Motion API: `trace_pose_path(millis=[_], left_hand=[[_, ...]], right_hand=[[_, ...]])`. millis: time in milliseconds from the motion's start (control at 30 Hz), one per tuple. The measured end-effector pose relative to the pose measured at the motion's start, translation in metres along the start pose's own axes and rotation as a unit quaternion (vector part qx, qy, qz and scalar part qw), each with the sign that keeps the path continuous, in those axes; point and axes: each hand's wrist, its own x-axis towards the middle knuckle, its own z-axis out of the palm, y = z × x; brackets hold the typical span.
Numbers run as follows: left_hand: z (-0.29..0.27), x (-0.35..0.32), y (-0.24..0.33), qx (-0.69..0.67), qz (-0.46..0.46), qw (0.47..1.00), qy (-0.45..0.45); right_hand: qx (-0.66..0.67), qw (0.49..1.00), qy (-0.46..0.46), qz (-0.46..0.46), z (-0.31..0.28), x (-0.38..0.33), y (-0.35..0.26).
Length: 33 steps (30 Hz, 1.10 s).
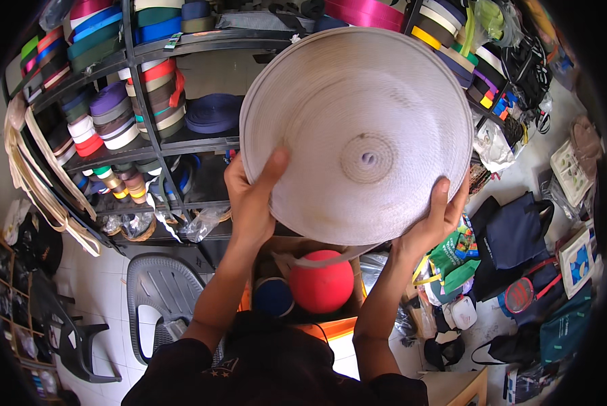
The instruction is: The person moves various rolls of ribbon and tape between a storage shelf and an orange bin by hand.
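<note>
My left hand (249,199) and right hand (433,220) clamp the lower rim of a big white webbing roll (355,135), flat face toward me, thumbs spread on top, remaining fingers probably behind, above a red roll (321,281).
</note>
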Motion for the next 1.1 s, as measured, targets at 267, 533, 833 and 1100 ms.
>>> trace_pose_path(millis=[267,533,833,1100], left_hand=[[0.006,-0.012,-0.038,-0.059,0.171,0.977,0.11],[0.054,-0.052,-0.068,-0.118,0.076,0.952,0.272],[0.001,-0.003,0.002,-0.008,0.024,0.996,0.082],[0.009,-0.014,-0.043,-0.103,0.016,0.982,0.16]], right_hand=[[0.003,1.0,0.01,0.023,0.009,-0.015,-0.001],[0.012,0.995,0.096,-0.022,0.04,-0.039,0.004],[0.021,1.0,0.007,0.014,0.01,-0.001,-0.009],[0.04,0.993,-0.012,0.108,0.004,-0.036,0.024]])
